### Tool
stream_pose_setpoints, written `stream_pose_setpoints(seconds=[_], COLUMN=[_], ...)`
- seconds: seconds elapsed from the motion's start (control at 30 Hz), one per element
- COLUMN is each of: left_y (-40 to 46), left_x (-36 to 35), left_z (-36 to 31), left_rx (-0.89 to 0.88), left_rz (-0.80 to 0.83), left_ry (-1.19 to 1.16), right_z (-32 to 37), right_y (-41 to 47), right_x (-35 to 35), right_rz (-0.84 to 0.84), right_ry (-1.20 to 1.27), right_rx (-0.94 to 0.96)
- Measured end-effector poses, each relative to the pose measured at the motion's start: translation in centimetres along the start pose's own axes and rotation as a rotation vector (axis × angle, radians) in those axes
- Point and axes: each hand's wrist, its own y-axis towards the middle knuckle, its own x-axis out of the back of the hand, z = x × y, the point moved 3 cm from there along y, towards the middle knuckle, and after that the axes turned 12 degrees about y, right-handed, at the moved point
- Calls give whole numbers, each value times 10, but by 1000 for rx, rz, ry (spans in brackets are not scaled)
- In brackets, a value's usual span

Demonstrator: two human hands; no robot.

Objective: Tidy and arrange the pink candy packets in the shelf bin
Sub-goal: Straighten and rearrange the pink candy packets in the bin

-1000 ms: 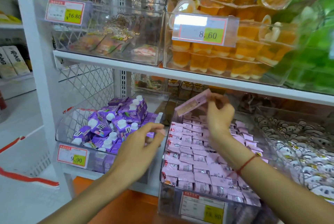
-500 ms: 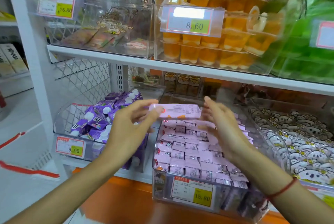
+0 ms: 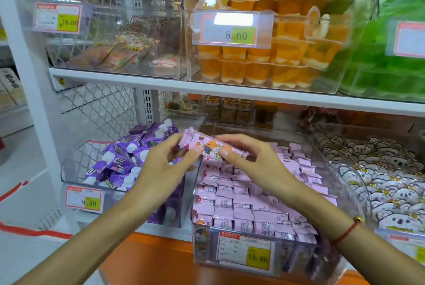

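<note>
A clear plastic shelf bin (image 3: pixel 232 234) on the lower shelf holds rows of pink candy packets (image 3: pixel 250 204). Above its back left corner I hold one long pink packet (image 3: pixel 208 144) with cartoon print facing up, tilted down to the right. My left hand (image 3: pixel 161 167) pinches its left end and lower edge. My right hand (image 3: pixel 250 158) grips its right half, thumb underneath and fingers over the top. The far right end of the packet is hidden behind my right fingers.
A bin of purple cartons (image 3: pixel 119 160) stands to the left, a bin of white bear-print packets (image 3: pixel 379 176) to the right. The white shelf (image 3: pixel 230 91) above carries orange jelly cups (image 3: pixel 264 61) and green packs (image 3: pixel 388 54). Price tag 15.80 (image 3: pixel 243 252) fronts the pink bin.
The packet, first lifted by my right hand alone, is now held by both hands and has been turned so its printed side faces up. The view has moved closer.
</note>
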Motion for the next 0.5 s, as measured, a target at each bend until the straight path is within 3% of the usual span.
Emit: stream_pose_setpoints(seconds=[0.1,0.2,0.3,0.5], left_y=[25,59,86,117], left_x=[8,7,-3,-24], left_z=[7,9,12,5], left_rx=[-18,-108,-176,-295], left_rz=[-178,-180,-80,208], left_ry=[62,201,345,736], right_z=[-20,-40,-52,-54], right_y=[2,-3,-8,-9], right_x=[15,27,28,26], right_rz=[13,123,179,161], right_ry=[-410,-760,-753,-780], right_rx=[-121,-230,-300,-260])
